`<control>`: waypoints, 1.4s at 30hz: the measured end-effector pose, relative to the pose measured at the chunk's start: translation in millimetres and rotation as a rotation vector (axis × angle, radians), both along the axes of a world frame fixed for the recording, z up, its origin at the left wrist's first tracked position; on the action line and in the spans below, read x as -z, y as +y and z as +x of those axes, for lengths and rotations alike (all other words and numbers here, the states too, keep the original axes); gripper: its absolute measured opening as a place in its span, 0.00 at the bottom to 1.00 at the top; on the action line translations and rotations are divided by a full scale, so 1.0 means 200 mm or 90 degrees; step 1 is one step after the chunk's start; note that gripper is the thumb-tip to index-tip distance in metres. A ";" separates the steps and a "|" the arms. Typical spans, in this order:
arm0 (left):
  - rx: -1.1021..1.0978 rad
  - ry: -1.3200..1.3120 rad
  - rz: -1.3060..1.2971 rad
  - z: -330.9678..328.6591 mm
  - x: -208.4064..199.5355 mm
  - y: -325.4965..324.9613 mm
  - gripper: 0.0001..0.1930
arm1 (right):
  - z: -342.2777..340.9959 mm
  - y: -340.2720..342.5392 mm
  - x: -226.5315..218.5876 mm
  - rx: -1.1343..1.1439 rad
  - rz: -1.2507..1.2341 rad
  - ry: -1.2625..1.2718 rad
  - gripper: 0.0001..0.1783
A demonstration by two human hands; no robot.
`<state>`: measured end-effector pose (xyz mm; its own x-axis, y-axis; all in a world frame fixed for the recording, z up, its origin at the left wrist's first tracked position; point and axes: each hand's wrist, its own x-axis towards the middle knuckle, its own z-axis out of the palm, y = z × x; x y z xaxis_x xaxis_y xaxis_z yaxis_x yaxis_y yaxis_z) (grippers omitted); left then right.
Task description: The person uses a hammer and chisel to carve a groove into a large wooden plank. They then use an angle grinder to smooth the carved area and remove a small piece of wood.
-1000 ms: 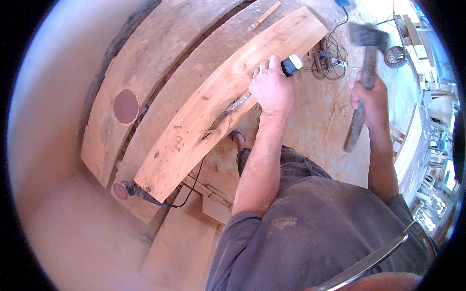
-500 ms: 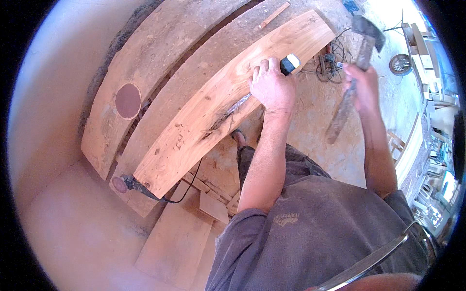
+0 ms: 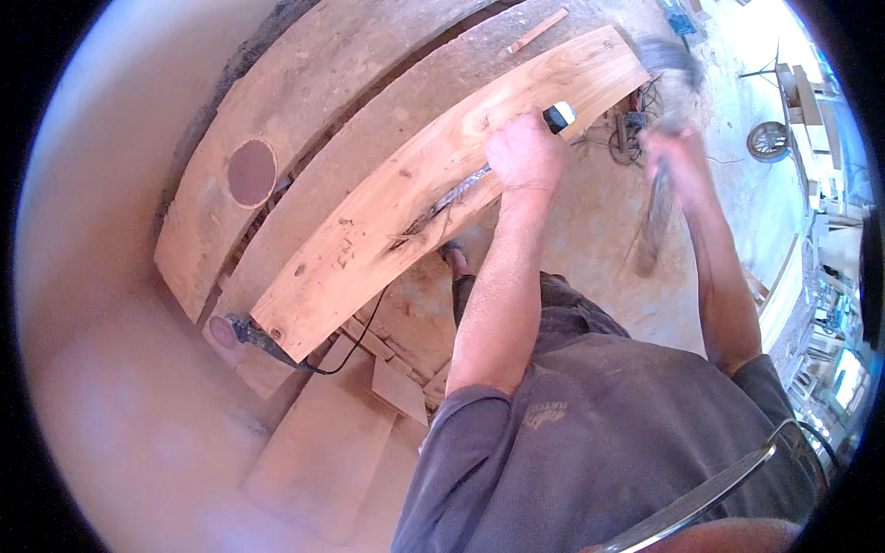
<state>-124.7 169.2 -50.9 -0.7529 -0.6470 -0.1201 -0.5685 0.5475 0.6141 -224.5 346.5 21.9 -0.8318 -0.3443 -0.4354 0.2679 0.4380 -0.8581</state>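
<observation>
The long wooden board (image 3: 424, 184) lies slantwise on the wide grey planks (image 3: 318, 78), in front of the person. Near its closer edge there is a rough dark split (image 3: 417, 227), and the blade of the chisel (image 3: 464, 188) lies low along it; the exact contact of its tip I cannot tell. The left hand (image 3: 525, 152) is closed around the chisel's handle, whose black and white end stands free above the fist. The right hand (image 3: 678, 157) is closed around the handle of the hammer (image 3: 672, 66); the hammer head is blurred and stands apart from the chisel.

In my judgement, the step in hand is chiselling at the split with hammer blows. A next blow would call for a steady left fist, a low blade angle, and a hammer face that meets squarely the handle end and not the fingers.

Farther out, a power tool (image 3: 261, 338) with a black cable sits at the board's near end, and a round sanding disc (image 3: 252, 173) lies on the planks.
</observation>
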 end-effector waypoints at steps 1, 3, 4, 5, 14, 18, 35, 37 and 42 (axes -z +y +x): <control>-0.007 0.005 0.003 0.01 0.02 0.00 0.07 | 0.09 -0.06 -0.02 -0.146 0.111 0.013 0.15; -0.012 0.019 0.000 0.03 0.01 0.01 0.06 | 0.10 -0.09 -0.06 -0.275 0.214 0.024 0.16; -0.015 0.025 -0.006 0.04 0.01 0.01 0.06 | 0.08 -0.08 -0.07 -0.247 0.180 0.020 0.16; -0.019 0.031 -0.012 0.04 0.00 0.01 0.05 | 0.05 -0.06 -0.07 -0.220 0.145 0.015 0.15; -0.079 0.085 -0.140 -0.02 0.09 0.03 0.05 | -0.17 0.05 0.03 0.060 -0.120 -0.027 0.10; -0.058 0.043 -0.063 0.01 0.08 0.01 0.05 | 0.03 -0.03 0.04 -0.211 0.082 -0.050 0.10; 0.097 -0.060 0.051 0.23 -0.28 -0.01 0.08 | 0.04 -0.02 0.00 -0.221 0.035 -0.142 0.13; 0.074 0.035 0.063 0.32 -0.32 -0.02 0.07 | 0.06 0.03 0.02 -0.167 0.005 -0.145 0.13; 0.066 -0.036 -0.025 0.10 -0.05 -0.03 0.07 | 0.03 0.10 -0.03 -0.016 -0.019 -0.092 0.11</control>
<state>-103.9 163.2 -41.0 -0.8085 -0.5714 -0.1404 -0.5409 0.6278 0.5597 -218.3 365.5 27.7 -0.7522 -0.3782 -0.5396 0.3791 0.4213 -0.8239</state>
